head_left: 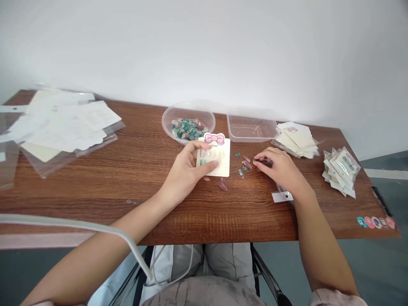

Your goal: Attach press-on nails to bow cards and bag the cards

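My left hand (188,168) holds up a cream display card (223,159) with a pink bow at its top, thumb across the front. A few press-on nails, one of them green (203,162), sit on the card beside my thumb. Between my hands, loose green and mauve press-on nails (246,164) lie on the table, with mauve nails (223,184) just below the card. My right hand (279,165) is at the right of this pile with its fingers pinched together. Whatever is between those fingertips is too small to make out.
Behind my left hand stands a clear round bowl (166,123) of bagged nails. A clear rectangular box (251,138) is beside it. Cards (296,138) and filled packets (342,170) lie right, papers (63,123) left. A white cable (121,233) crosses my left forearm.
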{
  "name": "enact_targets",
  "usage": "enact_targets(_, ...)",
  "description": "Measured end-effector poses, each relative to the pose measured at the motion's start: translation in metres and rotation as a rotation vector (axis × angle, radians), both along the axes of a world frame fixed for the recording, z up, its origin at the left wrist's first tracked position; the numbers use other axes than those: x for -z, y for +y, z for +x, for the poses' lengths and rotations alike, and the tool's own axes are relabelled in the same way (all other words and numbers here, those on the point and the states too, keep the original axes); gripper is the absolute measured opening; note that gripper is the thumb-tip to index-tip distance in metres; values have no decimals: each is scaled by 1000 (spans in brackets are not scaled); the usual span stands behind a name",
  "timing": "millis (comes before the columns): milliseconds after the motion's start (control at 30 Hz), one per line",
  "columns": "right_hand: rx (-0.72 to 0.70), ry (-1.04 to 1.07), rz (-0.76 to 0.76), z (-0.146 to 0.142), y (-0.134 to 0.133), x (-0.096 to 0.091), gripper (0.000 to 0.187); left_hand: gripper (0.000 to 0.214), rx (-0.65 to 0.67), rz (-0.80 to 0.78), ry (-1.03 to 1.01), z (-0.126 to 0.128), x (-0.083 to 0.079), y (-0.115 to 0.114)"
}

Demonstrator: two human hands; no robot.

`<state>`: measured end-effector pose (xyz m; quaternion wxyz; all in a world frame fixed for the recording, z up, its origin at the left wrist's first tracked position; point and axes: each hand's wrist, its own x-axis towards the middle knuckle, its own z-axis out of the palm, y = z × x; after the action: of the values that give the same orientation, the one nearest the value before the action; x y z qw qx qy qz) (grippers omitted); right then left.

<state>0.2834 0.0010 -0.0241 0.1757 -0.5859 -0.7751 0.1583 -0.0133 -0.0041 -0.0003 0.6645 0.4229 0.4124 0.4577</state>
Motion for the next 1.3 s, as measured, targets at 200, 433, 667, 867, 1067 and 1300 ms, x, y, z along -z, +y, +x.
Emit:
enact_targets(200, -6, 23, 41, -4, -1, -2, 7, 46, 5, -4, 7, 1, 1, -1)
enact_targets(433, -38, 152, 210, -21, -10, -13, 4, 39, 63, 1, 44, 6, 2, -4)
enact_targets(667, -153, 248, 289, -50, -25, -15, 9, 31, 99, 71, 109, 9, 6, -8)
enact_targets(867, -253, 253, 377, -66, -32, -12, 12, 28, 115, 97, 203, 11, 8, -10)
enact_targets(1067, -253, 204, 409, -66, -32, -7, 10, 27, 130, 91, 209, 14, 8, -11)
enact_targets(1300, -256, 160, 431, -69, -33, -8, 9, 24, 133, 142, 233, 13, 11, -12)
